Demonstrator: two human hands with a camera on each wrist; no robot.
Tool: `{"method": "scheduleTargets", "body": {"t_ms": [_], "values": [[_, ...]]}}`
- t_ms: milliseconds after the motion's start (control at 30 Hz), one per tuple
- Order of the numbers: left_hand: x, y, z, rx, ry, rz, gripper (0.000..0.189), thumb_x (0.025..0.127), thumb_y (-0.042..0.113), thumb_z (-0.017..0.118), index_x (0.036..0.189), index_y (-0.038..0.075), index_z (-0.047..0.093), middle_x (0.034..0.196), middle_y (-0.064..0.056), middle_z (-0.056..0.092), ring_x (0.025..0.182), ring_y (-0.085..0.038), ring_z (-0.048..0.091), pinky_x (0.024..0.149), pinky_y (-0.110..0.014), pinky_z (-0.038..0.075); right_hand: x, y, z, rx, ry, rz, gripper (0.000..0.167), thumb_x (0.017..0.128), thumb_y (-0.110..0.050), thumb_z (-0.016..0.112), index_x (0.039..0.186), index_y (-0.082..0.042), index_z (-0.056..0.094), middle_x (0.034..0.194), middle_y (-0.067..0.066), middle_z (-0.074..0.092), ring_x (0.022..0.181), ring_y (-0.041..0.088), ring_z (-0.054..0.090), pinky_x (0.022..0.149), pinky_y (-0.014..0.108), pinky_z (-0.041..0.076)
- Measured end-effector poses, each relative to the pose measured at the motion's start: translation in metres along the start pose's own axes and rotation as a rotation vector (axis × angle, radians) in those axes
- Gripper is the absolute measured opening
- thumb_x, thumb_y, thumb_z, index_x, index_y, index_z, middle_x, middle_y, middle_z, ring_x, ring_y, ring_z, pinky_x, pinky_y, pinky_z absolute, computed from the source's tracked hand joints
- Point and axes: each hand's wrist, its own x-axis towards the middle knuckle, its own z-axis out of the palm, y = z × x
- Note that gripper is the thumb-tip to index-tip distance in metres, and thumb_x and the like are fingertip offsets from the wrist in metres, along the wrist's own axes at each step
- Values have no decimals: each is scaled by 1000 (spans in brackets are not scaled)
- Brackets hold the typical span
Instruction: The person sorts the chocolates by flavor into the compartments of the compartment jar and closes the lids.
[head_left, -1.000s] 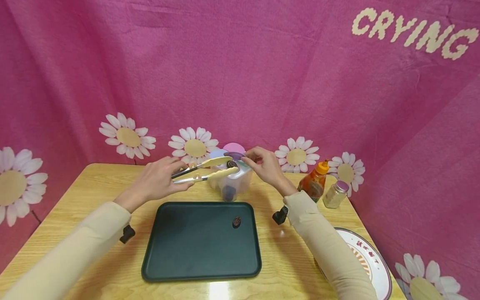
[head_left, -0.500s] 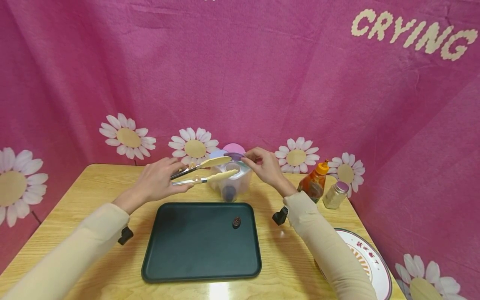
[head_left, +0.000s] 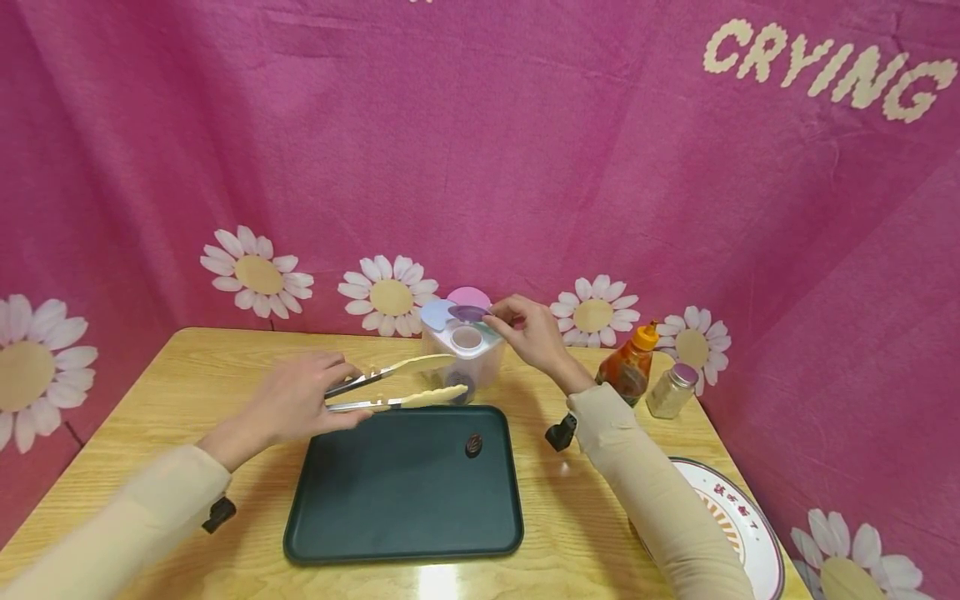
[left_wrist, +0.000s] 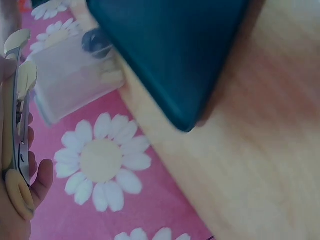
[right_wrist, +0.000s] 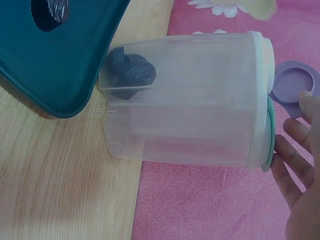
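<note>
My left hand (head_left: pixel 300 398) grips metal tongs (head_left: pixel 431 397) with cream tips. The tips stand apart with nothing between them, in front of the clear plastic container (head_left: pixel 487 367) and over the tray's far edge. At the container's top, my right hand (head_left: pixel 531 333) pinches the raised purple lid (head_left: pixel 468 313) between thumb and finger; a round opening shows below it. Dark swirled pieces (right_wrist: pixel 135 72) lie at the container's bottom in the right wrist view. One dark brown oval piece with ridges (head_left: pixel 473 446) lies on the dark green tray (head_left: pixel 397 500), near its far right corner.
Pink and light blue lids (head_left: pixel 437 316) also top the container. To the right stand a sauce bottle (head_left: pixel 628 367) with an orange cap and a spice jar (head_left: pixel 670 392). A white plate (head_left: pixel 757 533) sits at the front right. A pink cloth (head_left: pixel 480 150) hangs behind the table.
A dark round piece between the tong tips dropped out of them at the container's opening. Then my left hand moved the tongs down and left. My right hand stayed on the purple lid.
</note>
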Motion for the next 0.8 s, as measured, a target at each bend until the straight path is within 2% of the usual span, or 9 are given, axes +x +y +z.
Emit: {"method": "scheduleTargets", "body": {"t_ms": [200,367,567,800], "values": [[-11,11,18,-3,-97,3,51,79,56,84,111,17,76,99,-3,73,82,-15,62,68,-32,54,-1,1,0,-7,-7,15,15,96,-22,78,103,-8,78,97,9,79,84,20,71,77,28,57],[-15,18,36,-16,-172,21,52,81,59,82,113,18,77,103,-3,72,87,-15,63,73,-36,57,-1,1,0,-7,1,8,15,95,-21,79,102,-8,78,96,9,79,83,19,71,76,31,58],[-17,24,54,-30,-192,56,51,81,61,81,111,20,77,104,0,73,90,-15,65,71,-35,56,0,1,-1,0,3,2,15,95,-21,79,101,-8,78,96,9,78,82,18,70,76,31,58],[-17,28,66,-59,-229,62,50,83,61,80,111,20,77,100,3,71,88,-13,61,70,-31,53,-1,0,-1,11,-1,-7,14,95,-21,79,101,-8,78,95,9,78,83,18,70,77,35,59]]}}
